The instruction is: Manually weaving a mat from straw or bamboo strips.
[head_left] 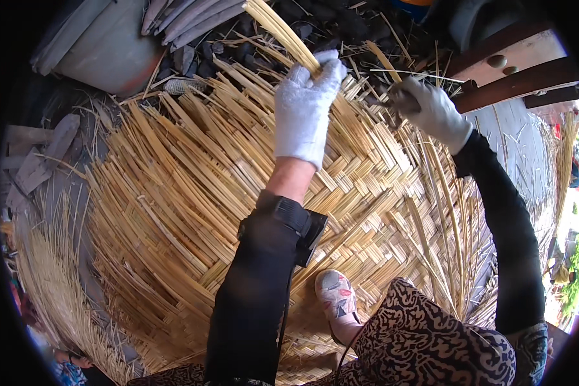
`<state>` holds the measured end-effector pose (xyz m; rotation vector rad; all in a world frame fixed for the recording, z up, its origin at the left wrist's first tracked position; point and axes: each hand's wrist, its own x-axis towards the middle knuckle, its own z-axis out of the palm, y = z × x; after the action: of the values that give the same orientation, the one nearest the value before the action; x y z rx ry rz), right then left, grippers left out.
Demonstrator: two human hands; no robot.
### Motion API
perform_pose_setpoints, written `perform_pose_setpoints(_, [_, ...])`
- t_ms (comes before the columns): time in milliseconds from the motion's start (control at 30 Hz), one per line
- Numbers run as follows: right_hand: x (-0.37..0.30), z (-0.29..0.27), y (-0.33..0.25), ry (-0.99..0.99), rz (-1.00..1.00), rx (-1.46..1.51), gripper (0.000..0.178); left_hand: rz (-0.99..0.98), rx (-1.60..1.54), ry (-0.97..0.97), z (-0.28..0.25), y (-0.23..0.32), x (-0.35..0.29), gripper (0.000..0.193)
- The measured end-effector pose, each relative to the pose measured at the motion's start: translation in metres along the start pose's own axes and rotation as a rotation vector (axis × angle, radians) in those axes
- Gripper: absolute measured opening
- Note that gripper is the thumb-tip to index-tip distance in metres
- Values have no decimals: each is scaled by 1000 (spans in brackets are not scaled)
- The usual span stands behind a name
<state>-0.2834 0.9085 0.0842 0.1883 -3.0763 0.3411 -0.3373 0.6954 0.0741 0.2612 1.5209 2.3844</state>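
My left hand [307, 106], in a white knit glove, is closed around a small bundle of flat, straw-coloured reed strips [280, 32] that points up and away to the left. To its right, my right hand [431, 112] wears a white glove with darkened fingertips. Those fingers are curled in low at the mat's far edge, where one strip [384, 61] reaches up to them; what they grip is too blurred to tell. Beneath both hands spreads a large mat of woven reed strips [367, 186], in a zigzag weave, with long loose ends fanning out on the left.
My shoe [336, 293] rests on the mat. Dark lumps [341, 29] lie beyond the far edge, near a grey tub [109, 55]. A brown wooden frame [521, 83] stands at the far right. Loose straw [58, 276] is piled at the left; another person's hand [74, 359] shows at lower left.
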Motion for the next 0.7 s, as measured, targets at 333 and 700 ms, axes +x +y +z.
perform_pose_setpoints(333, [18, 37, -10, -60, -335, -618, 9, -89, 51, 294, 4, -29, -18, 21])
perform_pose_setpoints(700, [-22, -11, -13, -723, 17, -146, 35, -218, -333, 366, -4, -13, -110, 22])
